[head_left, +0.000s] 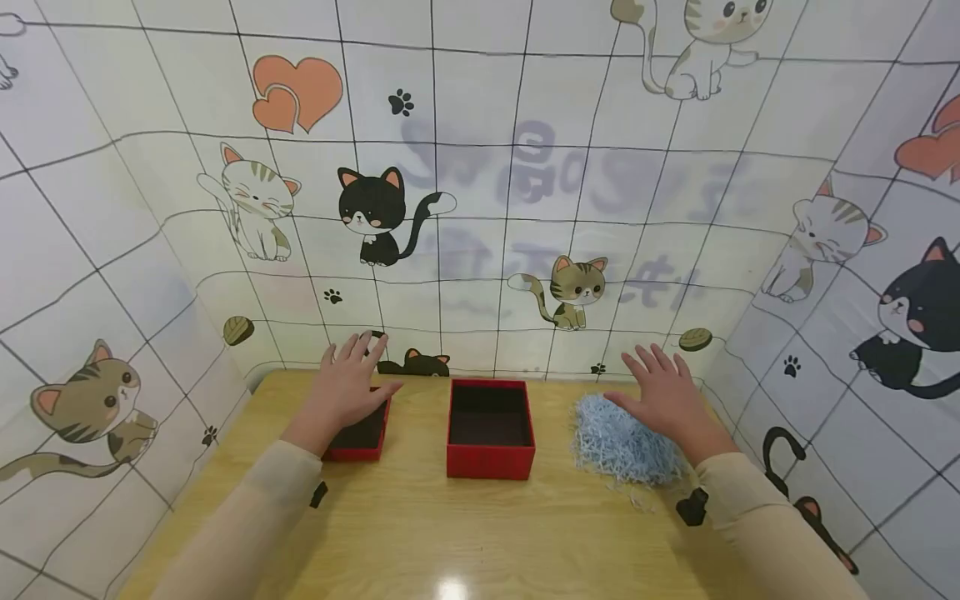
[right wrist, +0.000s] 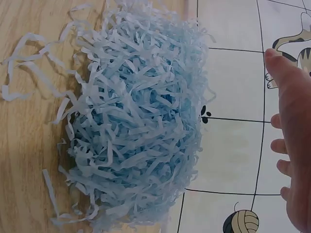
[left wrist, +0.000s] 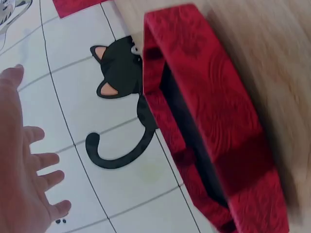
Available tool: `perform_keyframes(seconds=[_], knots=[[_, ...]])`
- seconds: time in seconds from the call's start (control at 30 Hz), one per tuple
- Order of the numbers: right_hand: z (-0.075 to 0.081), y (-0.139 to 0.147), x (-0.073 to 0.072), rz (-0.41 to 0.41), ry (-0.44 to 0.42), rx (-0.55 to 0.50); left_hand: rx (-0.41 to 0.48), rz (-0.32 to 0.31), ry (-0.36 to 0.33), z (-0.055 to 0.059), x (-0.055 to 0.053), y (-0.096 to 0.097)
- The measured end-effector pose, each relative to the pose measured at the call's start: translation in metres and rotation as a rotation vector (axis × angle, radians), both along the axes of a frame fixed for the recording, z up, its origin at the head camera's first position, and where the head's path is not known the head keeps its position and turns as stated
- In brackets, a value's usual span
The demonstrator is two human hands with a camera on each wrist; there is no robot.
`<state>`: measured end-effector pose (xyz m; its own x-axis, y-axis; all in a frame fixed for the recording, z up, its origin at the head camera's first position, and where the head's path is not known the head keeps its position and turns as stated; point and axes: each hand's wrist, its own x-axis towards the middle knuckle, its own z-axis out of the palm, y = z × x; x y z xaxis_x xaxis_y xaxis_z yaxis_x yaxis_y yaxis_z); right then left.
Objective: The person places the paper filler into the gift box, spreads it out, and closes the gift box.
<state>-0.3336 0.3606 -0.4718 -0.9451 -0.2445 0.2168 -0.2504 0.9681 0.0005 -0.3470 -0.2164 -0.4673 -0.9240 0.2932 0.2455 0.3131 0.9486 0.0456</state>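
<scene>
2 bare hands spread above a wood-grain table (head_left: 420,529), a deep red box (head_left: 490,462) standing between them, its open top showing a black interior. The left hand (head_left: 347,387), palm down with fingers splayed wide and holding nothing, hovers over a shallow red tray (head_left: 354,455); the left wrist view shows hand and tray apart. The tray lies open side up, dark inside, with a swirling pattern on its red wall. At the other side, the right hand (head_left: 663,398) is just as wide open, its grasp bare, near a loose heap of pale blue shredded paper (head_left: 622,442) that rests directly on the tabletop, a few stray strips curling beside it. Behind, a cat-print backdrop (head_left: 468,287) carries lavender characters (head_left: 532,162), faint and seemingly reversed, too pale to read with certainty.
</scene>
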Motion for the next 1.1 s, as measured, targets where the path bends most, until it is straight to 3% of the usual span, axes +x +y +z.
perform_keyframes(seconds=[0.2, 0.43, 0.9, 1.1], knots=[[0.000, 0.001, 0.010, 0.006, 0.008, -0.006, 0.024, -0.103, 0.034, -0.004, 0.004, 0.021], [-0.006, 0.005, 0.018, 0.011, -0.006, -0.084, 0.123, -0.188, -0.034, -0.019, 0.002, 0.036], [-0.039, 0.014, 0.030, 0.018, -0.038, -0.229, 0.276, -0.295, -0.107, -0.039, 0.002, 0.061], [-0.055, 0.015, 0.032, 0.012, -0.065, -0.279, 0.348, -0.358, -0.189, -0.045, 0.003, 0.069]])
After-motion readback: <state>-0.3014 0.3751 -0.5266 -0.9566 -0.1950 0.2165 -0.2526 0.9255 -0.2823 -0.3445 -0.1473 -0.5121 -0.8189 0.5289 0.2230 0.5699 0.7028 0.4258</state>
